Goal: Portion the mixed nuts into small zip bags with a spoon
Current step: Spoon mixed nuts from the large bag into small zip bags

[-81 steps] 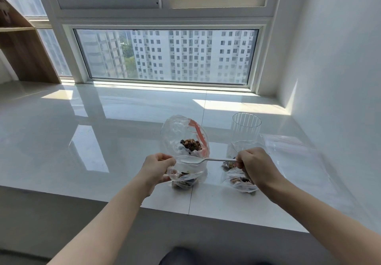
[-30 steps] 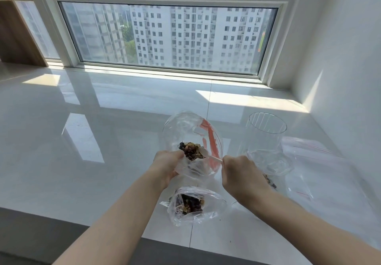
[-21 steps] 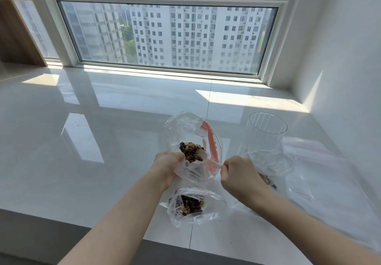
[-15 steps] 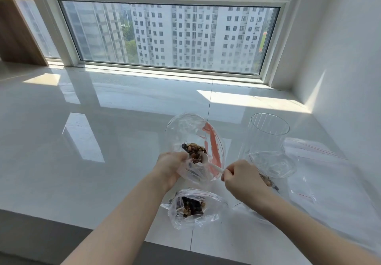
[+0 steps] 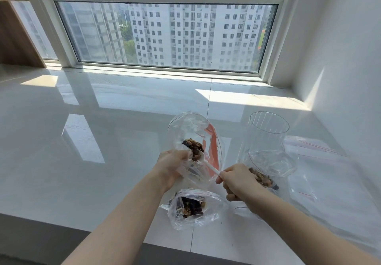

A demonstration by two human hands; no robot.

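A glossy white counter is seen; the big nut bag is gripped low by the left hand, a white spoon pinched by the right hand, bowl among the mixed nuts.

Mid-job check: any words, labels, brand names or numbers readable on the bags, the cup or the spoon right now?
None can be read.
Large bag held by the left hand: only a plain red strip, no lettering.
Small zip bag of nuts: red seal line, no print visible.
Clear cup: ribbed plastic, no label.
White spoon in the right hand: unmarked.
Flat empty bags: red lines only.
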